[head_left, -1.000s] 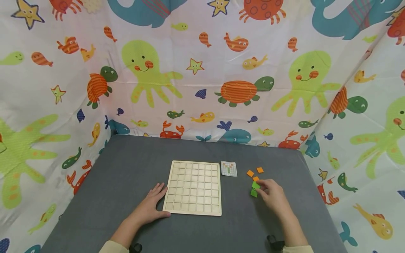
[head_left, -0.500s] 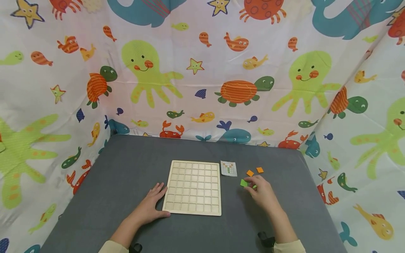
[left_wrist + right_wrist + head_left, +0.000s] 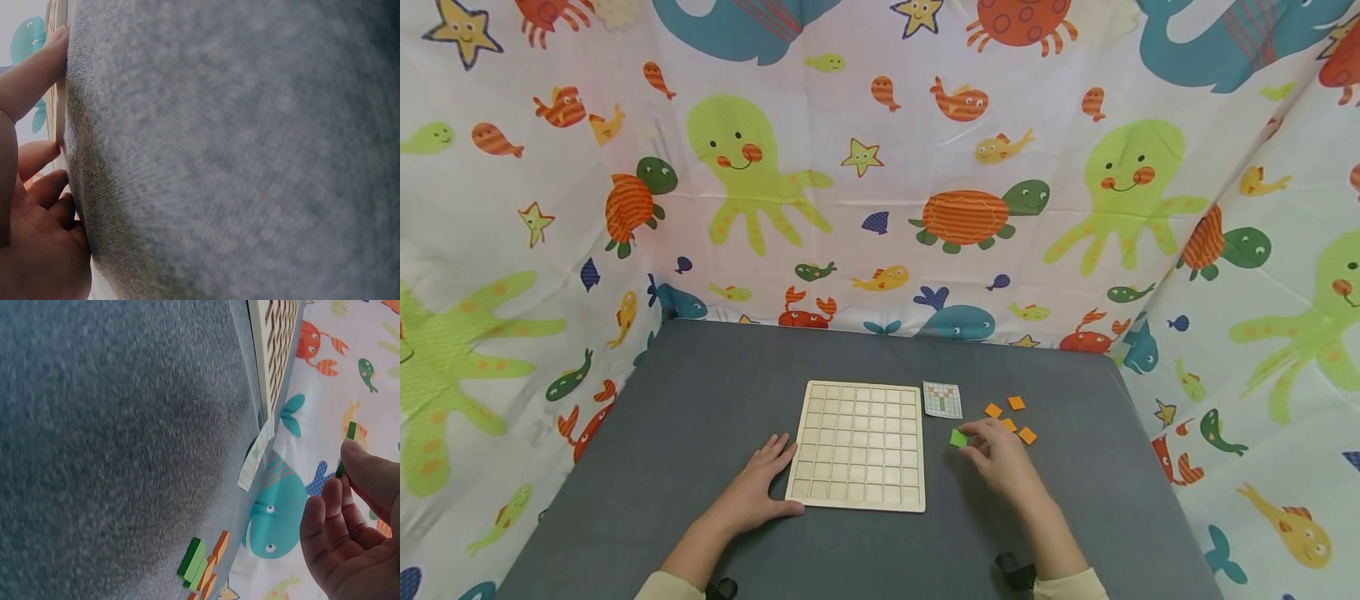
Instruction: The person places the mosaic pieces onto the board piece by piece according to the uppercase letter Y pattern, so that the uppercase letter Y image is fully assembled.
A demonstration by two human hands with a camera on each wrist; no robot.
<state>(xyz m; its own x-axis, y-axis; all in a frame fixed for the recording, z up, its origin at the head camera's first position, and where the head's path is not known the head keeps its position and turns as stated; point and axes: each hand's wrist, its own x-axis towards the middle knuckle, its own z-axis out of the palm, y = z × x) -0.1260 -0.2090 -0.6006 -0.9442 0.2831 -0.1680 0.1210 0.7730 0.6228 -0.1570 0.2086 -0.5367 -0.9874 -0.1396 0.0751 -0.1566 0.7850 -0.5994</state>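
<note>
My right hand (image 3: 1002,458) pinches a small green tile (image 3: 958,438) between thumb and fingertips, right of the wooden grid board (image 3: 859,446). In the right wrist view the tile (image 3: 351,430) is edge-on, raised off the table. More green tiles (image 3: 192,557) lie beside orange tiles (image 3: 220,545); in the head view my right hand hides those green ones. My left hand (image 3: 756,492) rests at the board's left side, thumb touching the near left corner and fingertips against the edge. In the left wrist view its fingers (image 3: 37,69) touch the board's rim.
A small printed card (image 3: 942,400) with a coloured grid pattern lies at the board's far right corner. Several orange tiles (image 3: 1017,402) lie right of the card. A grey cloth (image 3: 865,550) covers the table. A sea-animal curtain (image 3: 880,200) hangs behind and at both sides.
My right hand has picked up a green tile from the pile and carried it left toward the board, uncovering more orange tiles. The left hand stays at the board's edge.
</note>
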